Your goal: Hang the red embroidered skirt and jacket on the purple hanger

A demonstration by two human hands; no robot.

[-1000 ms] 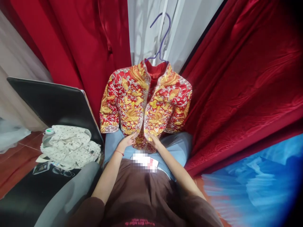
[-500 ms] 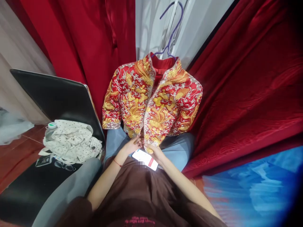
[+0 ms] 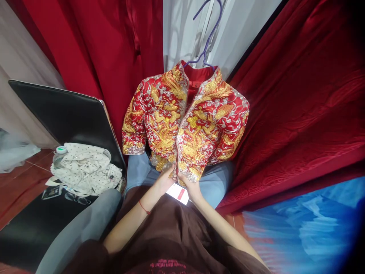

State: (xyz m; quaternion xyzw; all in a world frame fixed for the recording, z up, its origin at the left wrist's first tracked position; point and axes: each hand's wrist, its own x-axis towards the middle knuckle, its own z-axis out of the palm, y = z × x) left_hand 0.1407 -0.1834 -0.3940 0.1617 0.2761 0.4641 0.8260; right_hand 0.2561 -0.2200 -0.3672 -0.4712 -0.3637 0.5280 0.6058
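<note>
Together 2 hands pinch 1 embroidered jacket

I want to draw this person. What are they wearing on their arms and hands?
Both forearms are bare, with no gloves or rings visible. The left hand has a thin red string bracelet at the wrist. The right hand wears nothing. Dark brown sleeves begin near the elbows.

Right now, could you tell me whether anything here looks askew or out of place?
Yes: the embroidered jacket hangs tilted on its purple hanger, its front open at the collar. Both hands hold the hem together, with a phone beneath them.
</note>
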